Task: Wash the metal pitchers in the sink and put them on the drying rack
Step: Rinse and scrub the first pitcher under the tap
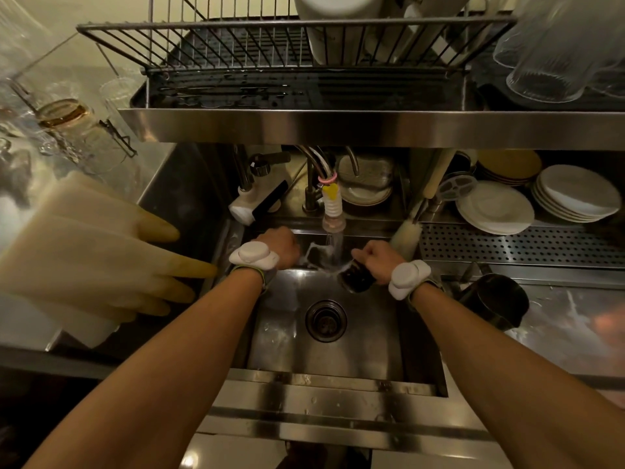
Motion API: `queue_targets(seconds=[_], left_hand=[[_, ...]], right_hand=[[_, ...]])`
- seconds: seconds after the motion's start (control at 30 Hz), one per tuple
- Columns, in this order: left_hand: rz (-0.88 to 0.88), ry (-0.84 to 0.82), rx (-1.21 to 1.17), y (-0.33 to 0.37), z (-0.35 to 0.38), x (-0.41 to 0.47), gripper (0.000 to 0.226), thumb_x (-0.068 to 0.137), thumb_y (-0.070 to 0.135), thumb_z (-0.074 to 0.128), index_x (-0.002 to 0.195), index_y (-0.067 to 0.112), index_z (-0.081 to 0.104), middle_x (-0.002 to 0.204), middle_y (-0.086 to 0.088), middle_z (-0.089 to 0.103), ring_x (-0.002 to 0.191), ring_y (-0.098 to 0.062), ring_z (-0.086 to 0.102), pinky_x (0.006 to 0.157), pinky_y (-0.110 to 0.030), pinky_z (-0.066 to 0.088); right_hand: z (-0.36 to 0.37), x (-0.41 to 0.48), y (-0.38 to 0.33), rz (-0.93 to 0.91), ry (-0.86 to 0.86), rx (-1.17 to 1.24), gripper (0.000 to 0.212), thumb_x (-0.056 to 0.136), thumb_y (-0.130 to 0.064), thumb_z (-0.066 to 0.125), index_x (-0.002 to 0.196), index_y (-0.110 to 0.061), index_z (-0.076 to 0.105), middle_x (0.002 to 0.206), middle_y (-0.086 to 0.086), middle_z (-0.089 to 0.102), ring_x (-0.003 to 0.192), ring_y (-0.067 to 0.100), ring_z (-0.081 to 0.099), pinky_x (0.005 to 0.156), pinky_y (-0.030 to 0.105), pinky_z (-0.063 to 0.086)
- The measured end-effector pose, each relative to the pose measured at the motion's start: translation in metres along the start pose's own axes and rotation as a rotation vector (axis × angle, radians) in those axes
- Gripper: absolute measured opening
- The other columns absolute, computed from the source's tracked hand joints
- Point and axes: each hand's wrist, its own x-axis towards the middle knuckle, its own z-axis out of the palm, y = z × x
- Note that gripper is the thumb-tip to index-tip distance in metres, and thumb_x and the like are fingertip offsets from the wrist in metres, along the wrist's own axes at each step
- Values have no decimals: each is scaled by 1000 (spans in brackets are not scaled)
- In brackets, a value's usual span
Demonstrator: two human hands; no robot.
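Observation:
Water runs from the faucet (333, 211) into the steel sink (338, 350). My right hand (375, 260) grips a small dark metal pitcher (356, 277) tilted under the stream. My left hand (282, 247) is beside the stream, its fingers curled out of sight; what it holds is hidden. A second metal pitcher (493, 301) lies on its side on the counter right of the sink. The wire drying rack (297, 52) sits on the shelf above the sink.
Rubber gloves (101, 252) hang over the left counter edge. Stacked plates (575, 194) and a bottle brush (406, 233) stand at the back right beside a perforated drain board (524, 245). Glasses (554, 52) and a white jug (338, 28) occupy the upper shelf.

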Motion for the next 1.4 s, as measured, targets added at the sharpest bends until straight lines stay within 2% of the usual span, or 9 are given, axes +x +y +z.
queue_targets(seconds=[0.07, 0.2, 0.33, 0.6, 0.7, 0.83, 1.1, 1.23, 1.4], left_hand=[[11, 3, -6, 3, 1, -1, 35, 85, 37, 47, 107, 19, 67, 113, -11, 66, 97, -34, 64, 82, -39, 53], [24, -7, -6, 6, 1, -3, 33, 86, 35, 48, 106, 18, 69, 111, -11, 67, 95, -33, 65, 75, -34, 50], [37, -14, 5, 9, -1, -6, 34, 88, 36, 47, 107, 18, 69, 112, -12, 67, 96, -33, 64, 77, -35, 51], [34, 32, -1, 10, -6, -15, 33, 88, 36, 52, 104, 15, 69, 109, -13, 67, 96, -33, 65, 75, -34, 50], [30, 28, -21, 10, -9, -18, 33, 87, 38, 53, 103, 15, 70, 107, -12, 68, 93, -31, 65, 75, -34, 50], [31, 6, -24, 7, -11, -21, 34, 89, 38, 52, 107, 16, 69, 111, -12, 67, 97, -31, 64, 76, -33, 48], [31, 2, -34, 4, -13, -23, 34, 90, 39, 53, 105, 13, 69, 109, -12, 67, 97, -30, 64, 75, -31, 46], [43, 0, -30, 4, -13, -22, 34, 89, 40, 53, 103, 13, 69, 109, -12, 67, 96, -30, 64, 76, -32, 48], [47, 12, -26, 8, -14, -21, 33, 88, 40, 54, 105, 16, 69, 112, -11, 67, 99, -29, 64, 79, -32, 49]], right_hand=[[-2, 1, 0, -14, 23, -20, 35, 96, -30, 50, 66, -11, 46, 66, 4, 48, 68, 19, 49, 69, 31, 36], [-2, -2, -8, -38, -2, -39, 32, 96, -30, 50, 76, -4, 54, 76, 13, 53, 73, 23, 51, 71, 32, 38], [-10, -2, -10, -33, 24, -96, 39, 94, -30, 52, 61, -10, 48, 61, 6, 46, 60, 18, 46, 64, 28, 35], [-24, -5, -26, -64, 49, -187, 25, 86, -24, 64, 89, 0, 70, 95, 14, 69, 89, 26, 63, 71, 30, 45], [-23, -5, -30, -80, 59, -232, 27, 85, -25, 65, 88, 1, 72, 95, 16, 70, 89, 27, 63, 72, 33, 47], [-20, -6, -35, -81, 55, -236, 32, 83, -28, 66, 88, 3, 70, 92, 19, 69, 76, 22, 58, 68, 32, 46], [-22, -6, -41, -116, 77, -312, 23, 80, -24, 68, 81, -1, 70, 85, 16, 69, 74, 23, 60, 69, 35, 50], [-24, -8, -46, -131, 85, -351, 16, 80, -20, 69, 70, -9, 64, 81, 13, 68, 73, 22, 61, 68, 34, 50], [-26, -9, -50, -121, 65, -389, 29, 81, -17, 68, 57, -17, 52, 77, 8, 62, 75, 21, 58, 72, 33, 51]])
